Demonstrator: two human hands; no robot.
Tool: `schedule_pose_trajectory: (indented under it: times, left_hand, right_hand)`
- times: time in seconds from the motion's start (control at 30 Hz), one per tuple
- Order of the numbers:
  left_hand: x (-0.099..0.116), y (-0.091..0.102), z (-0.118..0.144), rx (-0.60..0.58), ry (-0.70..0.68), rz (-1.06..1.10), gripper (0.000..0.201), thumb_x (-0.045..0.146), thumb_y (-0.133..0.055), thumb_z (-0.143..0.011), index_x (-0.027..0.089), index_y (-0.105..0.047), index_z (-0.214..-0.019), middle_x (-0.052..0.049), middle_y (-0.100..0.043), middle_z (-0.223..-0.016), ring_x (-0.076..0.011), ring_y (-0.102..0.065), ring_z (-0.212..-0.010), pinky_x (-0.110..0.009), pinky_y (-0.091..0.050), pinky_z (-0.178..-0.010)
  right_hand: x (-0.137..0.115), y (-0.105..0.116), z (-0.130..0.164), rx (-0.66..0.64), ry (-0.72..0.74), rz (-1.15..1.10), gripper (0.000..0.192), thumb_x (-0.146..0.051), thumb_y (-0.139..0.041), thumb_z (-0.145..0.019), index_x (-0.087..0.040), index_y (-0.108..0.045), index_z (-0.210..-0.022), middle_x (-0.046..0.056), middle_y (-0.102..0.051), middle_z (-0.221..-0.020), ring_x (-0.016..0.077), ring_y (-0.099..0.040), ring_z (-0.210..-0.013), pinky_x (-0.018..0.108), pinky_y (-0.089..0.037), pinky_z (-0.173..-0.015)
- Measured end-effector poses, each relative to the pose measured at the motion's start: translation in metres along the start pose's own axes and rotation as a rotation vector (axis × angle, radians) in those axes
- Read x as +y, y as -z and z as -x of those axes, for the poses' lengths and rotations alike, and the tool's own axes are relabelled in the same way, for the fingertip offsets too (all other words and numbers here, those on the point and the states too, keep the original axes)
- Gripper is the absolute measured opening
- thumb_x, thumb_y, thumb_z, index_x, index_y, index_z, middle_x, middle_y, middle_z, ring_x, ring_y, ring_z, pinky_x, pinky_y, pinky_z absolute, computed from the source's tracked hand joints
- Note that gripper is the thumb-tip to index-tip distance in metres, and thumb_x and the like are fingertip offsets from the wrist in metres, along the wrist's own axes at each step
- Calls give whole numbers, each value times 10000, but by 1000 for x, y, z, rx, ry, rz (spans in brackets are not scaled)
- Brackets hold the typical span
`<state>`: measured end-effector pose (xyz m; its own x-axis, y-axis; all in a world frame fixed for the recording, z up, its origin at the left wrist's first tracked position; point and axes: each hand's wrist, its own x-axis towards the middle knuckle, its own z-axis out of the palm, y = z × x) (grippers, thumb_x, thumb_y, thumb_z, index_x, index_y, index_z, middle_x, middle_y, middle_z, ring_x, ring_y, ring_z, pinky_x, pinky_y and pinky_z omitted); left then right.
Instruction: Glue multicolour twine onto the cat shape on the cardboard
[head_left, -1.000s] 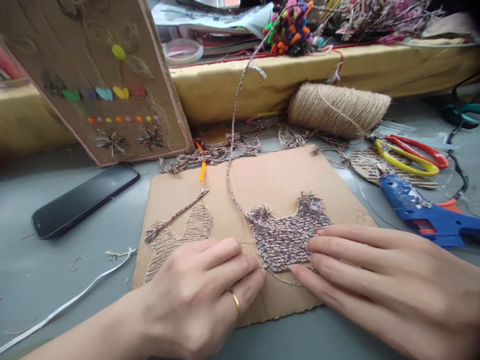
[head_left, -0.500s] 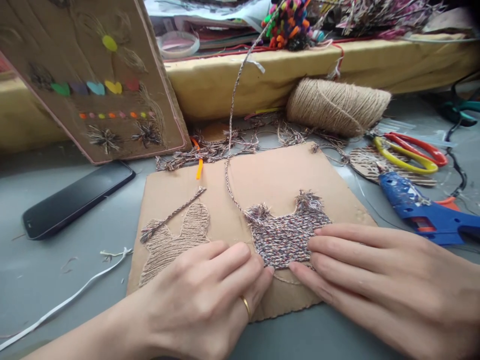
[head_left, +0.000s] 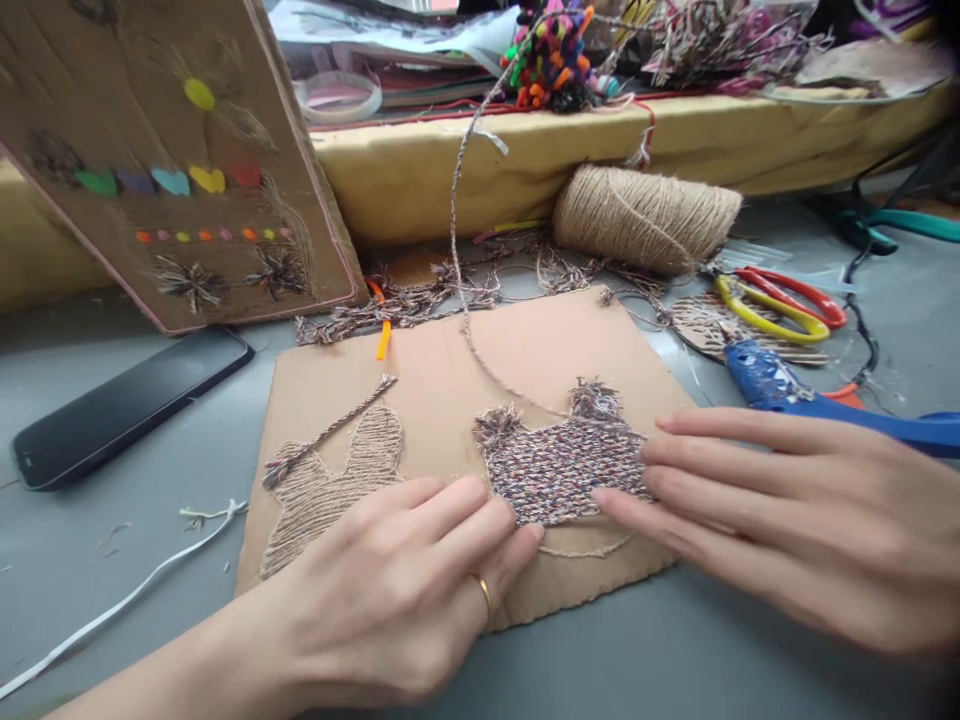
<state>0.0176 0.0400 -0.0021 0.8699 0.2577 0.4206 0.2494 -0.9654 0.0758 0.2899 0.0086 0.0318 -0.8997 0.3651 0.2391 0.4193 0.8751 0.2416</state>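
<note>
A black smartphone [head_left: 124, 405] is seen lying at the far left on the grey table [head_left: 675, 660]. A flat brown cardboard sheet [head_left: 442, 370] is laid in the middle, and the left hand [head_left: 397, 590] is pressed on its near edge, open, fingers flat. Just right of those fingers, a multicoloured woven yarn patch [head_left: 559, 465] is stuck to the sheet. Its right edge is touched by the open right hand [head_left: 810, 520]. A blue glue gun [head_left: 795, 400] is seen far right.
</note>
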Motion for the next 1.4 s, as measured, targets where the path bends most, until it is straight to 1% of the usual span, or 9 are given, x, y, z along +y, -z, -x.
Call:
schedule_pose_trajectory:
  times: [0.13, 0.33, 0.47, 0.67, 0.87, 1.03, 1.13, 1.3, 1.4]
  left_hand:
    - [-3, 1, -1, -36, 49, 75, 285, 175, -376, -949, 164, -661, -940, -48, -636, -801, -146, -511, -642, -266, -396, -513]
    - [-7, 0, 4, -117, 61, 146, 276, 167, -364, -939, 162, -636, -981, -64, -606, -832, -149, -495, -679, -272, -426, -559]
    - [-9, 2, 2, -133, 39, 126, 280, 158, -381, -932, 161, -614, -1086, -65, -612, -829, -150, -508, -682, -276, -444, -567]
    - [-7, 7, -8, -95, 57, 130, 253, 151, -411, -927, 131, -630, -801, -40, -619, -761, -125, -526, -647, -249, -449, -554]
    - [-4, 4, -4, -88, 97, 122, 265, 184, -400, -946, 145, -622, -807, -33, -625, -787, -121, -515, -646, -250, -426, -547]
    - [-9, 11, -6, -165, -6, 91, 233, 167, -412, -932, 158, -641, -972, -53, -632, -810, -141, -529, -681, -257, -435, -554]
    - [-11, 14, -13, -171, -38, 105, 245, 165, -403, -928, 169, -644, -969, -51, -628, -778, -150, -534, -704, -264, -446, -585]
    - [-5, 0, -35, -64, -108, 72, 282, 179, -374, -948, 161, -655, -939, -53, -650, -815, -166, -538, -720, -271, -408, -540]
    - [-3, -7, -46, -82, -173, 3, 305, 164, -362, -953, 142, -666, -938, -45, -652, -802, -166, -536, -679, -285, -393, -504]
  right_hand:
    - [10, 6, 25, -39, -51, 21, 359, -97, -403, -911, -131, -561, -1231, 46, -690, -955, 190, -589, -966, 402, -289, -1088]
    - [18, 11, 37, -111, 14, -6, 380, -131, -387, -921, -159, -531, -1272, 44, -667, -879, 188, -602, -867, 387, -459, -899]
    - [20, 9, 37, -105, 53, 0, 380, -130, -409, -908, -132, -542, -1263, 50, -641, -824, 190, -598, -801, 385, -489, -805]
    - [19, 6, 36, -130, 53, -15, 381, -114, -407, -899, -98, -541, -1256, 50, -620, -785, 188, -575, -755, 379, -485, -747]
    - [17, 9, 31, -147, 63, -24, 361, -107, -373, -909, -91, -569, -1211, 49, -627, -755, 186, -584, -713, 380, -490, -732]
    - [13, 10, 28, -179, 54, 9, 374, -99, -322, -918, -102, -589, -1179, 61, -644, -774, 188, -604, -716, 379, -514, -723]
    - [11, 10, 26, -193, 64, 16, 383, -101, -302, -920, -96, -601, -1159, 77, -660, -806, 202, -620, -763, 374, -527, -711]
    - [8, 11, 23, -214, 78, 27, 399, -100, -277, -919, -97, -619, -1123, 80, -669, -823, 213, -632, -779, 371, -539, -671]
    - [7, 11, 22, -216, 74, 27, 395, -95, -280, -916, -97, -623, -1112, 80, -673, -815, 211, -633, -762, 375, -541, -667]
